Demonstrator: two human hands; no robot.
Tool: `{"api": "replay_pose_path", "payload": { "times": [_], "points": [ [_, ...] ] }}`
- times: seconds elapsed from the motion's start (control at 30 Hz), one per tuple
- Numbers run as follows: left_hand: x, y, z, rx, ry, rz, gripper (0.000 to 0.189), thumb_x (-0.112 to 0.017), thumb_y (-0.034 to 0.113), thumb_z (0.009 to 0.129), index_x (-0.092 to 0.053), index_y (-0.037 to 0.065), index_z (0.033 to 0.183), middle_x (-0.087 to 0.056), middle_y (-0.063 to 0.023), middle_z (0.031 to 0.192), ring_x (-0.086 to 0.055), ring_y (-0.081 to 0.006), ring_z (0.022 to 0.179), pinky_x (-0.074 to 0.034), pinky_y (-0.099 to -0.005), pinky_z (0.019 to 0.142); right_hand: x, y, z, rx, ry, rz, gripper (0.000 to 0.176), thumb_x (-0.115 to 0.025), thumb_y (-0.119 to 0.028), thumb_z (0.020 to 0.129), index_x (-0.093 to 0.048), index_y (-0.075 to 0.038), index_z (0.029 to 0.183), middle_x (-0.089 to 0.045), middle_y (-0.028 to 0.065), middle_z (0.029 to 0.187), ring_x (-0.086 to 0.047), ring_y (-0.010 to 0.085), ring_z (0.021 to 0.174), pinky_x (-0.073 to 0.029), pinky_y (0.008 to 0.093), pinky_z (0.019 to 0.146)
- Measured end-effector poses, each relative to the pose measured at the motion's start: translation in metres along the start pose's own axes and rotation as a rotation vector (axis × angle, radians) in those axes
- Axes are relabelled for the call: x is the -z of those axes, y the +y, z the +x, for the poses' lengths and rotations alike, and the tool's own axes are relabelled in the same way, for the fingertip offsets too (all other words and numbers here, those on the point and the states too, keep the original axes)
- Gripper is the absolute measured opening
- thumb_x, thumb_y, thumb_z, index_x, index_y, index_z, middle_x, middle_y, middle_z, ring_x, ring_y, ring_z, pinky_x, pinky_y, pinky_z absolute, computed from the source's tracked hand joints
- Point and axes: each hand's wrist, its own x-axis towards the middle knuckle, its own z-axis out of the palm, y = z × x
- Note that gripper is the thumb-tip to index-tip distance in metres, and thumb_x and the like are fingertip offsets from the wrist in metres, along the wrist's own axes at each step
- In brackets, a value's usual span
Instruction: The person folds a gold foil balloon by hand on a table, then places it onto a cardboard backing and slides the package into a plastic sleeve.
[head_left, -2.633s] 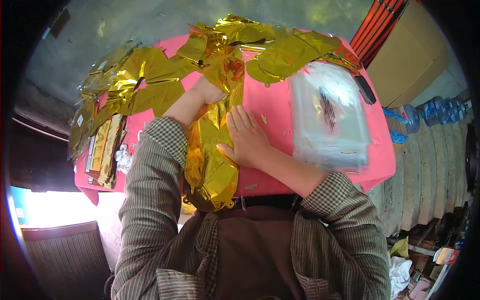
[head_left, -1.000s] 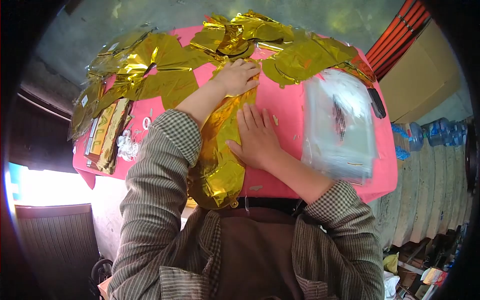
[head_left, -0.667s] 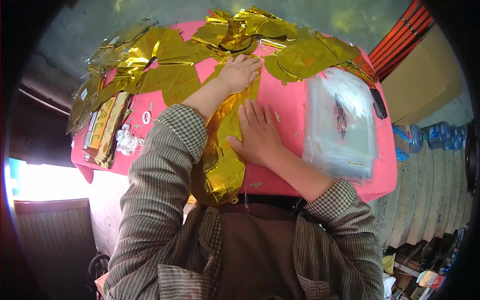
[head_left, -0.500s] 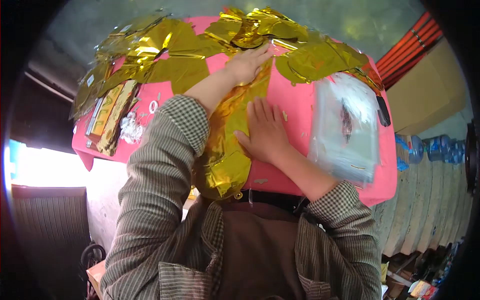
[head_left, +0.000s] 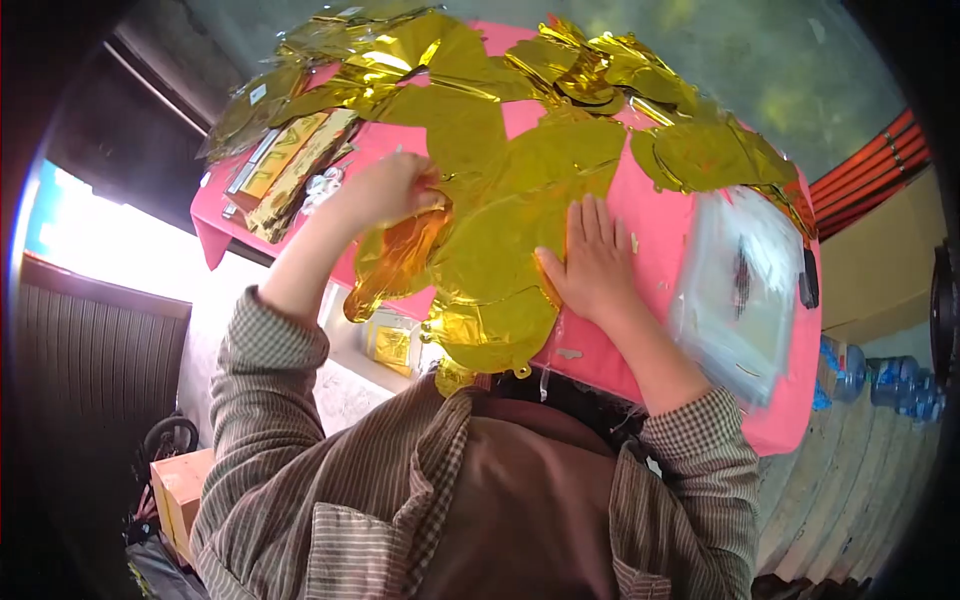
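1. gold, shiny and flat, the large foil piece [head_left: 500, 230] lies in front of us on the pink cloth-covered table [head_left: 655, 225], its near end reaching the edge closest to our body.
2. our left hand [head_left: 392, 188] is at the left side of this foil, just above a crumpled, orange-tinted fold [head_left: 408, 248]. its fingers are curled and blurred, so we cannot tell whether they pinch the foil.
3. our right hand [head_left: 597, 268] rests palm down at the foil's right edge, fingers extended and slightly spread, thumb held out to the left over the gold.
4. beyond our hands, more crinkled gold foil pieces [head_left: 715, 152] lie along the far side, some overlapping.
5. to our left we see a stack of yellow and brown printed packets [head_left: 290, 170], with a small tangle of white string [head_left: 322, 188] beside it.
6. to our right lies a pile of clear plastic bags [head_left: 735, 300], and a slim black object [head_left: 809, 280] sits just beside it.
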Motion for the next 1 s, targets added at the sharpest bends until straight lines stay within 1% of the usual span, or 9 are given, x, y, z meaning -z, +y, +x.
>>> {"api": "replay_pose_path", "payload": {
  "times": [0.17, 0.27, 0.4, 0.47, 0.5, 0.6, 0.73, 0.8, 1.0],
  "points": [
    [-0.026, -0.009, -0.045, -0.026, 0.208, 0.178, 0.032, -0.065, 0.028, 0.078, -0.058, 0.007, 0.101, -0.058, -0.0143, 0.097, -0.06, -0.0321, 0.088, -0.049, -0.0431, 0.076, -0.002, 0.001, 0.0, 0.005, 0.013, 0.003, 0.075, -0.044, -0.047, 0.089, -0.026, 0.007, 0.136, -0.024, 0.0261, 0.144, -0.019, 0.0365, 0.136, -0.015, 0.0499, 0.11],
    [-0.025, -0.014, -0.048, 0.191, 0.252, 0.26, 0.014, -0.055, 0.016, 0.083, -0.057, 0.007, 0.093, -0.059, -0.0142, 0.095, -0.06, -0.0324, 0.089, -0.05, -0.0441, 0.073, -0.003, 0.002, -0.001, 0.022, 0.026, -0.014, 0.075, -0.044, -0.048, 0.089, -0.025, 0.007, 0.137, -0.024, 0.026, 0.144, -0.02, 0.0369, 0.136, -0.015, 0.0499, 0.11],
    [-0.014, -0.027, -0.037, 0.335, 0.198, 0.406, 0.014, -0.054, 0.015, 0.083, -0.056, 0.006, 0.094, -0.059, -0.0133, 0.093, -0.059, -0.0325, 0.091, -0.049, -0.0443, 0.073, -0.002, 0.002, 0.001, 0.011, 0.007, -0.012, 0.075, -0.042, -0.049, 0.09, -0.025, 0.007, 0.137, -0.024, 0.026, 0.144, -0.02, 0.037, 0.136, -0.014, 0.0503, 0.11],
    [-0.008, -0.024, -0.029, 0.158, 0.48, 0.443, 0.013, -0.055, 0.008, 0.077, -0.058, 0.005, 0.09, -0.06, -0.0135, 0.092, -0.061, -0.0324, 0.089, -0.05, -0.0427, 0.073, -0.001, 0.002, 0.0, 0.01, -0.007, -0.013, 0.076, -0.041, -0.05, 0.09, -0.025, 0.006, 0.138, -0.023, 0.0258, 0.144, -0.019, 0.0369, 0.136, -0.014, 0.05, 0.11],
    [-0.007, -0.023, -0.022, 0.159, 0.484, 0.444, 0.013, -0.055, 0.008, 0.077, -0.058, 0.005, 0.09, -0.06, -0.0135, 0.092, -0.061, -0.0324, 0.089, -0.05, -0.0427, 0.073, -0.002, 0.002, 0.001, 0.012, -0.004, -0.014, 0.076, -0.041, -0.05, 0.09, -0.025, 0.006, 0.138, -0.023, 0.0258, 0.144, -0.019, 0.0369, 0.136, -0.014, 0.05, 0.11],
    [-0.006, -0.024, 0.009, -0.031, 0.27, 0.259, 0.027, -0.062, 0.018, 0.078, -0.059, 0.007, 0.102, -0.058, -0.0121, 0.104, -0.056, -0.0297, 0.102, -0.049, -0.0413, 0.079, -0.001, 0.002, 0.001, 0.006, -0.007, -0.011, 0.076, -0.04, -0.051, 0.09, -0.025, 0.007, 0.138, -0.023, 0.0257, 0.145, -0.019, 0.0368, 0.136, -0.014, 0.0496, 0.11],
    [-0.016, -0.006, 0.04, -0.055, 0.178, 0.202, 0.033, -0.064, 0.024, 0.079, -0.059, 0.008, 0.107, -0.057, -0.0118, 0.109, -0.055, -0.0296, 0.104, -0.047, -0.0415, 0.082, 0.0, 0.002, 0.0, 0.004, -0.024, -0.017, 0.076, -0.04, -0.05, 0.09, -0.024, 0.007, 0.138, -0.023, 0.0253, 0.145, -0.018, 0.0367, 0.137, -0.013, 0.0492, 0.11],
    [-0.028, -0.016, 0.059, -0.261, 0.185, 0.269, 0.037, -0.062, 0.03, 0.081, -0.059, 0.009, 0.111, -0.057, -0.0112, 0.11, -0.055, -0.0303, 0.104, -0.047, -0.0415, 0.084, 0.001, 0.001, 0.001, 0.002, -0.027, -0.013, 0.076, -0.04, -0.05, 0.09, -0.024, 0.007, 0.138, -0.023, 0.0253, 0.145, -0.018, 0.0366, 0.137, -0.013, 0.0492, 0.11],
    [-0.028, -0.039, 0.077, -0.235, 0.124, 0.258, 0.041, -0.057, 0.039, 0.084, -0.058, 0.011, 0.114, -0.056, -0.0101, 0.112, -0.054, -0.0311, 0.106, -0.046, -0.0418, 0.086, 0.001, 0.001, 0.0, -0.001, -0.031, -0.012, 0.076, -0.04, -0.05, 0.09, -0.024, 0.007, 0.138, -0.022, 0.0251, 0.145, -0.018, 0.0363, 0.137, -0.013, 0.0492, 0.11]
  ]
}}
